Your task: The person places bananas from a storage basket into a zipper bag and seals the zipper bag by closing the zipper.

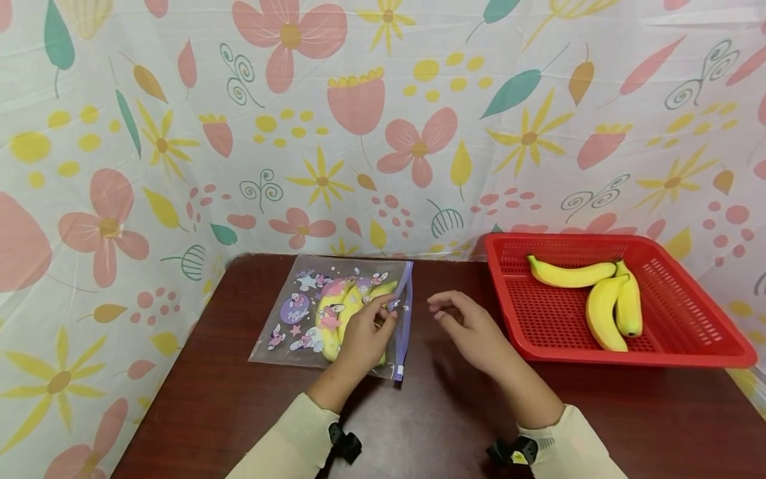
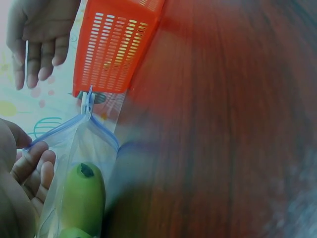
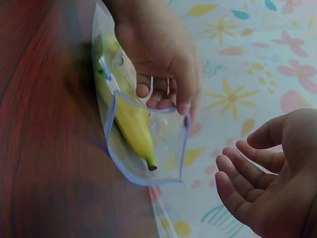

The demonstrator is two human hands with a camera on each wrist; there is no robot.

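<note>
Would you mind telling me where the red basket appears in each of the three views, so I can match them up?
Head: the red basket sits at the right on the table, three bananas in it.
Left wrist: its slotted wall fills the top, left of centre.
Right wrist: not in it.
Shared landmark: the zip bag with bananas inside, which the left hand holds at its opening.

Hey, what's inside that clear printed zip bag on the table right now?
The zip bag holds yellow bananas; the left hand grips its open edge. The printed stickers and that hand cover part of them, so their exact count is unclear.
</note>
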